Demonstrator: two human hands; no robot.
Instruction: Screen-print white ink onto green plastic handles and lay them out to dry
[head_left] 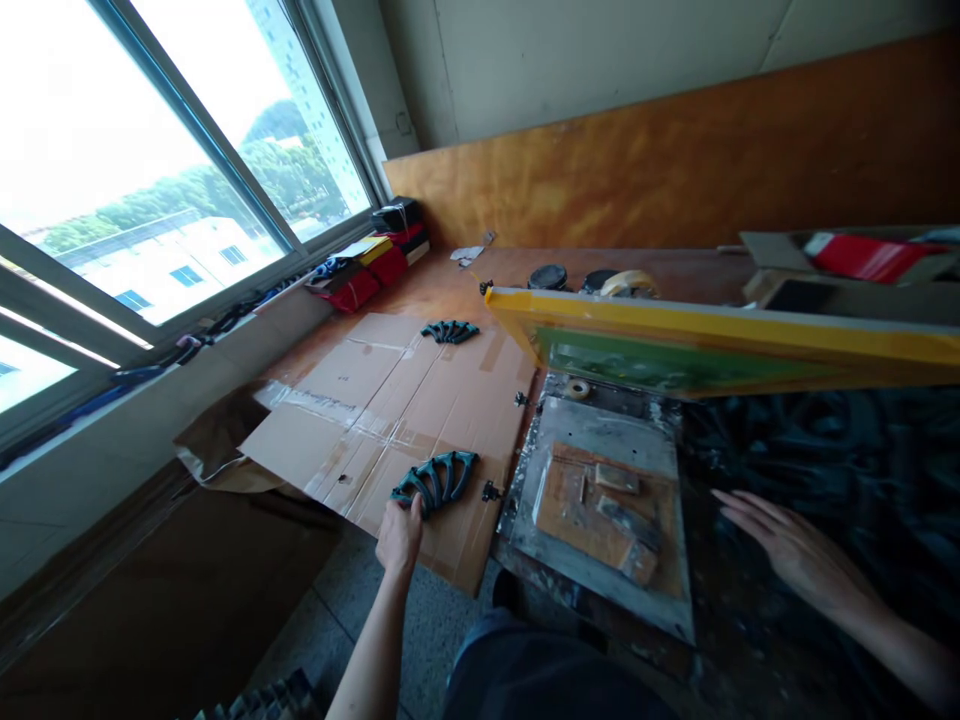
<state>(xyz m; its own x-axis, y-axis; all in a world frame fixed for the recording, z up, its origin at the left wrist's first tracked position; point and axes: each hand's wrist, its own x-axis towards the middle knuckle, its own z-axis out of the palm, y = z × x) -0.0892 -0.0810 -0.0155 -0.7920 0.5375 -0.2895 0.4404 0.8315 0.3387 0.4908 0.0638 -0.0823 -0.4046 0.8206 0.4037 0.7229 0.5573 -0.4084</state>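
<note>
My left hand (399, 535) is closed on the near end of a dark teal, fan-shaped slotted part (444, 480), which lies over the flattened cardboard (360, 375). A similar slotted part (450, 331) rests near the far edge of the cardboard. On the right, my right hand (799, 555) is open with its fingers stretched out, holding nothing. It is over or beside a heap of dark parts (810, 450); whether it touches them I cannot tell. Between my hands is a grey metal plate (521, 520) bearing a brown board (555, 490) with small blocks fixed on it.
A yellow-framed screen (712, 330) is tilted up behind the plate. A tape roll (577, 389) sits below it, and dark round containers (548, 277) stand behind. Black clamps (491, 491) line the cardboard's right side. Boxes (780, 275) are at back right, a window (217, 150) at left.
</note>
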